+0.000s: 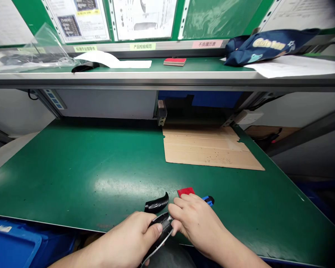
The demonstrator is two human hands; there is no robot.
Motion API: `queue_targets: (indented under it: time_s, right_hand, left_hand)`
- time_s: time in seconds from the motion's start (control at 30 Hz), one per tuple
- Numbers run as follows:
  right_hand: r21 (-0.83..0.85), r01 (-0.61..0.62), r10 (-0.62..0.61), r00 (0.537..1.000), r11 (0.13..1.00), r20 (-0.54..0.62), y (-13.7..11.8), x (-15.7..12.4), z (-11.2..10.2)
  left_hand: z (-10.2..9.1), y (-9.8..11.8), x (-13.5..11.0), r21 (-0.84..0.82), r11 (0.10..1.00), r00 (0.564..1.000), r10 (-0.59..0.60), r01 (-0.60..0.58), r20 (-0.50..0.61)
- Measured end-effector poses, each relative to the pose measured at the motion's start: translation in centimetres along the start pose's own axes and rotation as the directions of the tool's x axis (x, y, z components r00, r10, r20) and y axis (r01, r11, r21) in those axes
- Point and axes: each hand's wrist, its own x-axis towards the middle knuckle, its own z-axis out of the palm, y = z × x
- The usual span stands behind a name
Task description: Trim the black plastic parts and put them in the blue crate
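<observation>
My left hand (pixel 141 234) is closed around a curved black plastic part (pixel 164 222) with a pale edge, its thumb pressed on the inner face. At the upper end of that part, my right hand (pixel 191 217) pinches with thumb and forefinger; whatever small piece lies between the fingertips is too hidden to name. Just beyond the hands, a ribbed black curved piece (pixel 157 204) lies on the green table (pixel 106 167). A red flat block (pixel 185 191) and a blue and black tool (pixel 209 200) lie behind my right hand, both partly covered by it.
Flat cardboard (pixel 203 147) covers the table's back right. Above runs a shelf (pixel 128 74) with white paper (pixel 100 58), a red pad (pixel 175 61), plastic bags and a dark blue pouch (pixel 268 46). A blue bin (pixel 13 242) stands at the lower left.
</observation>
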Motion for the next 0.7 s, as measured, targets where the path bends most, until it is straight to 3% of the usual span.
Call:
queue_targets:
  time_s: [0.27, 0.4, 0.53, 0.7]
  right_hand:
    - [0.004, 0.043, -0.043, 0.997, 0.999, 0.069, 0.4, -0.6, 0.6]
    - [0.215, 0.052, -0.080, 0.989, 0.975, 0.121, 0.8, -0.7, 0.7]
    - [0.575, -0.010, -0.115, 0.977, 0.818, 0.181, 1.2, -1.0, 0.8]
    - [0.774, -0.155, 0.073, 0.988, 0.614, 0.140, 1.2, -1.4, 1.6]
  left_hand:
    - [0.5, 1.0, 0.0, 0.137, 0.990, 0.998, 0.040, -0.032, -0.054]
    - [0.6, 1.5, -0.1, 0.252, 0.966, 0.992, 0.082, -0.054, -0.100]
    - [0.7, 1.6, 0.0, 0.264, 0.962, 0.990, 0.104, -0.075, -0.097]
    - [0.8, 1.3, 0.3, 0.253, 0.966, 0.991, 0.084, -0.055, -0.106]
